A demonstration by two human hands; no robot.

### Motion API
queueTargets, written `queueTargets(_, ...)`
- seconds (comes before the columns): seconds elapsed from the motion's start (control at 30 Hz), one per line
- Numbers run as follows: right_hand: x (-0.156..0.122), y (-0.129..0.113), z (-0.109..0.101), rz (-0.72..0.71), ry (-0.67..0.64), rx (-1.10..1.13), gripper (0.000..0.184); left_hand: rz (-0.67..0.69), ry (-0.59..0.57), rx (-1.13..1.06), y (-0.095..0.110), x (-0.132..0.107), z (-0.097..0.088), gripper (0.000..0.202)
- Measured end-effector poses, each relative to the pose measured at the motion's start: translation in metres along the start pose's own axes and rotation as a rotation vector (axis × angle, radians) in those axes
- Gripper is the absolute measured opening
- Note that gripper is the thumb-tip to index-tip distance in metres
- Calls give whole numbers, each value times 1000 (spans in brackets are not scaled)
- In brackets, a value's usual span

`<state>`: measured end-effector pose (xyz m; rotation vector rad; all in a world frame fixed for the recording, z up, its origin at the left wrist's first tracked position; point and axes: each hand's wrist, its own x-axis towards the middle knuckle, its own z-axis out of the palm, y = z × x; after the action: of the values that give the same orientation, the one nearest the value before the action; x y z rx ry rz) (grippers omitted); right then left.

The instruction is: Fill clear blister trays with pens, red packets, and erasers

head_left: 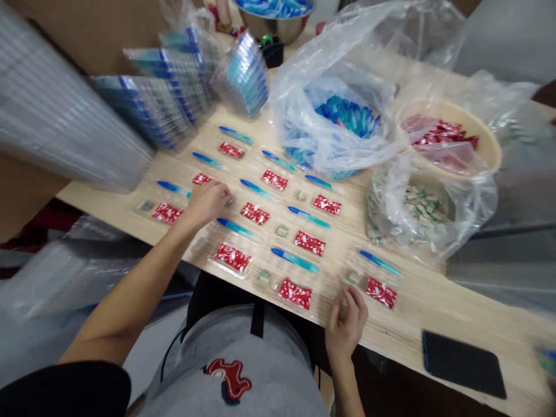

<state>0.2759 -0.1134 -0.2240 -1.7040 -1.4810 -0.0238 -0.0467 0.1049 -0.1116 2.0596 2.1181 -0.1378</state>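
My left hand (207,202) rests in the middle of a pale wooden table (417,301), its fingers bunched over a small green-and-beige square (229,201). Whether it grips that square is hidden. Open clear plastic trays (232,258) lie in rows, each with a slim blue-and-teal plastic stick (294,260) and a red printed sachet (255,213). My right hand (346,321) is at the table's front edge, fingers loosely apart and holding nothing visible. Nearest it are a red sachet (295,293) and a small square (354,278).
A tall stack of clear trays (61,104) and packed trays (152,107) stand at the far left. Bags hold blue sticks (345,119) and small squares (423,202). A bowl holds red sachets (447,139). A black phone (464,364) lies at front right.
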Motion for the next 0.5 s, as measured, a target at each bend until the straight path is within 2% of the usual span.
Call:
queueTargets(0.07, -2, -2, -1, -21, 5, -29, 27, 9, 32, -1, 2, -3, -5, 24)
queueTargets(0.13, -3, -4, -1, -35, 4, -56, 29, 65, 140, -52, 13, -5, -12, 29)
queueTargets(0.23, -5, -7, -2, -26, 21, -76, 32, 317, 250, -282, 54, -4, -30, 32)
queueTargets(0.33, -6, -9, -2, -14, 49, -72, 34, 645, 265, -475, 127, -2, -47, 23)
queueTargets(0.4, -7, -11, -3, 3, 56, -63, 35, 866, 218, -524, 187, 5, -53, 31)
queueTargets(0.43, -7, -12, -3, 12, 60, -60, 34, 974, 183, -523, 217, 10, -53, 36)
queueTargets(0.5, -7, -13, -3, 19, 76, -59, 34, 1158, 51, -470, 274, 26, -48, 32)
